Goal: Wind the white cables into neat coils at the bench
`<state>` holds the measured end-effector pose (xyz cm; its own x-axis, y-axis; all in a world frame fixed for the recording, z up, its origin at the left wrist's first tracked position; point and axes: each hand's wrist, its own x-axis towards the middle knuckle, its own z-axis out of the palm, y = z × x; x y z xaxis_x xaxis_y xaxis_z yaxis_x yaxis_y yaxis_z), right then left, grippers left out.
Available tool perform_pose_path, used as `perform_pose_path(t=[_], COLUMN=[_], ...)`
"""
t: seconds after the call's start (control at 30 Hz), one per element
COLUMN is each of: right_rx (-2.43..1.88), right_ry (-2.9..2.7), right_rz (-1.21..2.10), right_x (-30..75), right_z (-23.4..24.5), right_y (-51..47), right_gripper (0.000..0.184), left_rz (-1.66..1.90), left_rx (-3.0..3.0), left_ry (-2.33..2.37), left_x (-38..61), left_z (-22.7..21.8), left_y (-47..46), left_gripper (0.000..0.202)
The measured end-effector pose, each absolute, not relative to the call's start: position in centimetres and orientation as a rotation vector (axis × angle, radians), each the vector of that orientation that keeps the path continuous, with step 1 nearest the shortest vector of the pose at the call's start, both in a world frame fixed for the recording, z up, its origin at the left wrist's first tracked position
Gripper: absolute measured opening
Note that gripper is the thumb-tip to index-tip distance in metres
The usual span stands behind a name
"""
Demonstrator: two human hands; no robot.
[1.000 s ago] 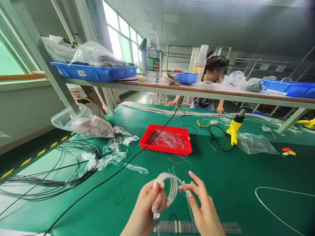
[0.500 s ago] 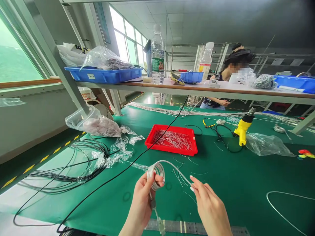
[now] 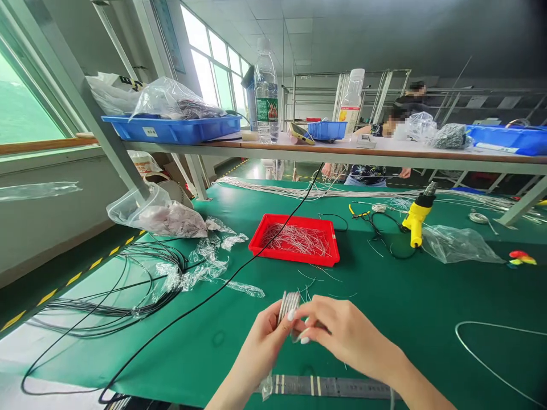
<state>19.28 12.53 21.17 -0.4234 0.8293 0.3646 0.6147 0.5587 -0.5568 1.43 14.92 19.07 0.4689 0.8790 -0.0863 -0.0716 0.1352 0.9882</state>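
Note:
My left hand (image 3: 267, 337) is closed around a small coil of white cable (image 3: 289, 303), seen edge-on above my fingers. My right hand (image 3: 342, 333) reaches across from the right and pinches the same coil, its fingertips meeting my left thumb. A clear plug end of the cable (image 3: 266, 386) hangs below my left hand, over a metal ruler (image 3: 333, 386) lying on the green table (image 3: 419, 307). Both hands hover just above the table's front edge.
A red tray (image 3: 294, 245) of short white wires sits ahead, crossed by a black cable (image 3: 188, 310). Black wire loops (image 3: 106, 307) and plastic bags lie left, a yellow heat gun (image 3: 416, 219) right. A shelf (image 3: 342, 151) carries bottles and blue bins. Another person works behind it.
The coil has turned from a flat open loop to edge-on. My right hand came in from the right and closed on it beside my left fingers. The view shifted slightly.

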Motion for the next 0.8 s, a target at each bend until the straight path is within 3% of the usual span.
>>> perform_pose_path(t=[0.1,0.37,0.7,0.8], right_rx=[-1.301,-1.07,-1.13,-1.29], right_ry=[-1.917,-2.09,-2.089,-1.93], right_rz=[0.836,0.907,0.785,0.942], right_x=[19.7,20.9,20.2,19.9], right_z=[21.6,21.3,22.1,21.5], right_y=[13.8,15.4,15.2,15.3], right_gripper=[0.016,0.009,0.012,0.03], left_rz=[0.695,0.586,0.593,0.59], left_rx=[1.191,1.149,1.081,1.023], left_ry=[0.734,0.68,0.77,0.711], left_x=[1.6,1.2,1.4,1.0], left_z=[19.7,20.0,19.7,18.9], left_y=[14.7,14.6,14.1,14.0], left_gripper=[0.032,0.03,0.033,0.029])
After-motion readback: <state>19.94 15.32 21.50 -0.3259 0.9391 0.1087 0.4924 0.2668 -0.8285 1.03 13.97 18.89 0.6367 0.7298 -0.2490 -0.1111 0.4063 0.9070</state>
